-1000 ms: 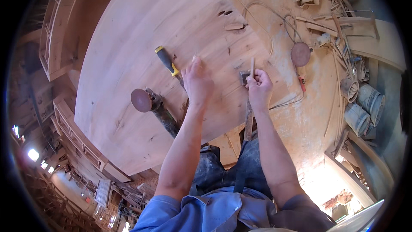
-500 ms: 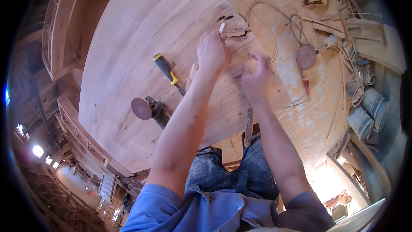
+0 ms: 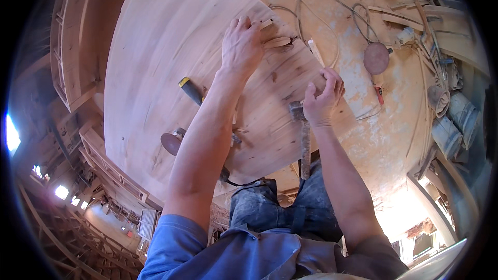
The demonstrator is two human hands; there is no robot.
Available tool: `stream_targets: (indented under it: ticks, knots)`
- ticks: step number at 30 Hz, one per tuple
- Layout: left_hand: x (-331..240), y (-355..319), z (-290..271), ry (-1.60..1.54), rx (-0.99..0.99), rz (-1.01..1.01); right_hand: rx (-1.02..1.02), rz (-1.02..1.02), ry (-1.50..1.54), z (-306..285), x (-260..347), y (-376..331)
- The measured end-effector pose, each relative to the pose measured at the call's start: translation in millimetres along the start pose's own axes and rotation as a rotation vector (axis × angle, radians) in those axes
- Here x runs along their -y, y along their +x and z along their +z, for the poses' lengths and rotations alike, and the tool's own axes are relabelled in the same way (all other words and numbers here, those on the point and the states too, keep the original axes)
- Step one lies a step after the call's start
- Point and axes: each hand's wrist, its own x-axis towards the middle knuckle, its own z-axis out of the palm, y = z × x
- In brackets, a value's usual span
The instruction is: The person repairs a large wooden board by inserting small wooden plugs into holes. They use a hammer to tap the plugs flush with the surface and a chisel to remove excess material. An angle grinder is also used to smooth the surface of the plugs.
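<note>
My left hand [image 3: 242,46] rests palm down on a large pale wooden panel [image 3: 155,72], its fingers slightly apart and touching nothing but the board. Beside its fingertips a small light wood piece [image 3: 267,23] sits where the panel has a dark hollow. A longer leaf-shaped wood patch [image 3: 277,42] lies just below that. Near the panel's right edge, my right hand [image 3: 325,96] has curled fingers around the lower end of a slim white piece [image 3: 315,52] that points up and away; its kind is unclear. A hammer [image 3: 305,142] lies under my right wrist, handle toward me.
Left of my left forearm are a yellow-and-black handled chisel [image 3: 191,91] and an angle grinder [image 3: 171,142], both partly hidden. Another disc grinder [image 3: 376,58] with a looping cord lies on the dusty floor [image 3: 384,135] at right. Buckets [image 3: 446,137] and wood scraps stand beyond.
My left hand has moved up and left from the hollow, where the small wood piece now sits. My right hand has shifted right and now has the slim white piece; the hammer head is uncovered.
</note>
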Motion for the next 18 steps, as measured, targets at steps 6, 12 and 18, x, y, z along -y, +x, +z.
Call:
stream_targets:
  ticks: [6,12,18]
  knots:
    - [0.6,2.7,-1.1,0.005,0.057,0.0,0.029,0.026,-0.047,-1.9,-0.3,1.4]
    - [-28.3,-46.4,-4.9,-0.409,0.096,-0.479,-0.005,-0.023,-0.066,-1.3,1.0,0.9]
    - [-40.1,-182.4,4.3,-1.485,0.137,-0.846,-0.005,0.007,-0.127,4.6,-11.2,-0.1]
